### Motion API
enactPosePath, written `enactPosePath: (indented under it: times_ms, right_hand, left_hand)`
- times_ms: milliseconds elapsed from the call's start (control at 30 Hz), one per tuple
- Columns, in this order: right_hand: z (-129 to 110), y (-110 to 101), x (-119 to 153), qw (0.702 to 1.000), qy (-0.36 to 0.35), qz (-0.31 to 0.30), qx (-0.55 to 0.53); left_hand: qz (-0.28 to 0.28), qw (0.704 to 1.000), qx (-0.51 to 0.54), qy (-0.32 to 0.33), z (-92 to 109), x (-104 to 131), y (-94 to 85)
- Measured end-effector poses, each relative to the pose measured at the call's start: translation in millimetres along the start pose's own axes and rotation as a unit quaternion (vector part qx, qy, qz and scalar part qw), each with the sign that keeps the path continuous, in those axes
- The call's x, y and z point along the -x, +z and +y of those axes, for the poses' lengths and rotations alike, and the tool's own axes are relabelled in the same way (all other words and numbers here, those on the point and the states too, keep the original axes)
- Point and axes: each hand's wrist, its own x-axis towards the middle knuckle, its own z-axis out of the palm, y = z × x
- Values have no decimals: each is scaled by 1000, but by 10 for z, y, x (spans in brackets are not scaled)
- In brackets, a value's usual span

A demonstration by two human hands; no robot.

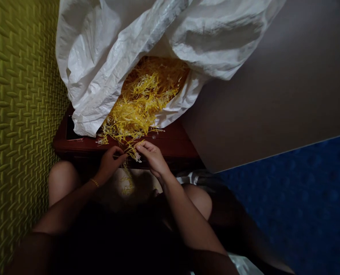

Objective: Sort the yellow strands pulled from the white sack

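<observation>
Yellow strands with white tips [132, 114] spill in a tangled heap from the mouth of a white woven sack [101, 76]. At the near edge of the heap, my left hand [112, 160] pinches the end of some yellow strands between thumb and finger. Close beside it, my right hand [153, 156] is closed on a small bunch of the same strands, its white tips hanging below the fingers. Whether the bunch is joined to the heap I cannot tell. The strands lie on a dark red surface [172, 139].
A dark flat object like a phone [72, 128] lies at the left by the sack. Yellow textured matting [21, 114] rises on the left. A brownish panel [267, 88] stands right, above blue matting [296, 206]. Loose yellow bits [127, 185] lie below, between my knees.
</observation>
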Motion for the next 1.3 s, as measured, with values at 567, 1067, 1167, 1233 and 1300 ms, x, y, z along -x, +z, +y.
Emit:
enactPosePath:
  times_ms: [567,1067,1167,1233,1300]
  right_hand:
    - [91,-53,35,982,-36,-24,182]
    - [-58,-445,-83,988,-39,63,136]
    - [-29,-266,-5,997,8,0,83]
    - [-36,-195,33,998,20,-12,62]
    - [-53,-163,55,997,29,-26,65]
  left_hand:
    - [-74,965,206,-143,24,16,90]
    - [-67,951,257,-157,32,45,89]
    - [-89,938,287,-176,45,52,90]
    - [-96,940,281,-171,53,60,101]
    - [-88,951,256,-151,55,65,117]
